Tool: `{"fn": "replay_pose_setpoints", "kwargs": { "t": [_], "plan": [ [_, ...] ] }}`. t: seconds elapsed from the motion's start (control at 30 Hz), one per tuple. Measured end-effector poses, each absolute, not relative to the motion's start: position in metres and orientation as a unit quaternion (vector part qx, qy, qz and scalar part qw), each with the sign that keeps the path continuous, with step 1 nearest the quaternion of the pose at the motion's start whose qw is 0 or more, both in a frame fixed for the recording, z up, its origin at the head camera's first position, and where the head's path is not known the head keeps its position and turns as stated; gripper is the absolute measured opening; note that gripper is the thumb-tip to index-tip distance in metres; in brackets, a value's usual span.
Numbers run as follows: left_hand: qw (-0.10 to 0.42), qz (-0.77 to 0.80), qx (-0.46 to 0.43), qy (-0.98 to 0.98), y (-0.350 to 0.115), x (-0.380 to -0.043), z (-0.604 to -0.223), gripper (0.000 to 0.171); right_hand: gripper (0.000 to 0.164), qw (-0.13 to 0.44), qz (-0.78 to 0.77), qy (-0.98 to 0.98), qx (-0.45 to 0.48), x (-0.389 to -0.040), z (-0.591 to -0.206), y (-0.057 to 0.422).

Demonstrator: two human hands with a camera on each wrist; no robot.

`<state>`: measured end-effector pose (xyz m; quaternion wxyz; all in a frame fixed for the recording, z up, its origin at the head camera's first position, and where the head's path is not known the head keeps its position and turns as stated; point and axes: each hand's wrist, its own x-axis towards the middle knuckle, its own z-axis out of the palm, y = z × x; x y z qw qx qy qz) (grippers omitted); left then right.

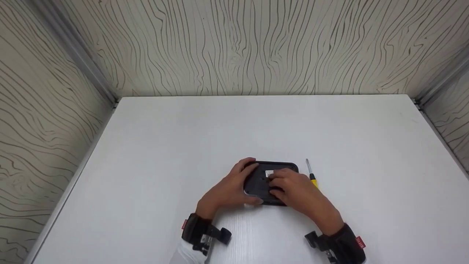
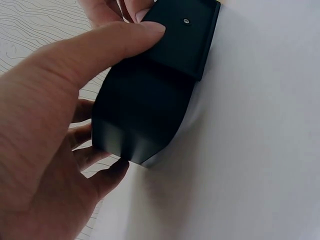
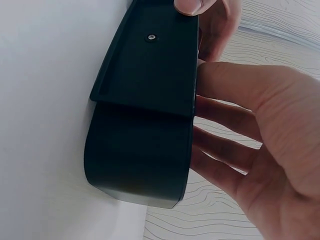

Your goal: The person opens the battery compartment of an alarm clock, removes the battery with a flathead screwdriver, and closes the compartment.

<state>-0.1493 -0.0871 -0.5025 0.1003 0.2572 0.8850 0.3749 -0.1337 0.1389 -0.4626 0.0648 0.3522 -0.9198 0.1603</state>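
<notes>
left hand (image 1: 232,185): at the black case's 9 o'clock, gripping that end, fingers bent at the far rim and thumb along the near edge.
right hand (image 1: 295,185): comes in from 4 o'clock, fingers bent over the upper face; whether the tips pinch anything cannot be told.
black case (image 1: 255,186): between both hands, toward 6 o'clock on the white tabletop (image 1: 154,154).
head view alone: a white label (image 1: 269,172) on the upper face, and a screwdriver (image 1: 312,176) with a yellow handle, just beside the right hand at the case's 3 o'clock, tip toward 12.
wrist views alone: a stepped side wall with a small screw (image 3: 151,37); the right thumb lies at the case's edge.
edges: patterned wall panel (image 1: 234,47) beyond the tabletop's 12 o'clock edge, well apart from the hands.
room: wide white surface toward 9, 12 and 3 o'clock.
</notes>
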Motion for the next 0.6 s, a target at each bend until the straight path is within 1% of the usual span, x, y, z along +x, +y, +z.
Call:
{"fn": "replay_pose_setpoints", "kwargs": {
  "t": [0.23,0.37,0.6],
  "plan": [
    [0.098,0.374,0.259,0.885,-0.0871,-0.1494,-0.5010,0.094,0.006,0.087,0.145,-0.915,0.367,-0.1330,-0.4621,0.1357],
    [0.093,0.371,0.263,0.886,-0.0863,-0.1494,-0.5005,0.093,0.005,0.100,0.140,-0.912,0.373,-0.1332,-0.4634,0.1365],
    [0.095,0.368,0.261,0.887,-0.0843,-0.1498,-0.5020,0.094,0.005,0.090,0.111,-0.913,0.381,-0.1335,-0.4615,0.1347]
  ]
}}
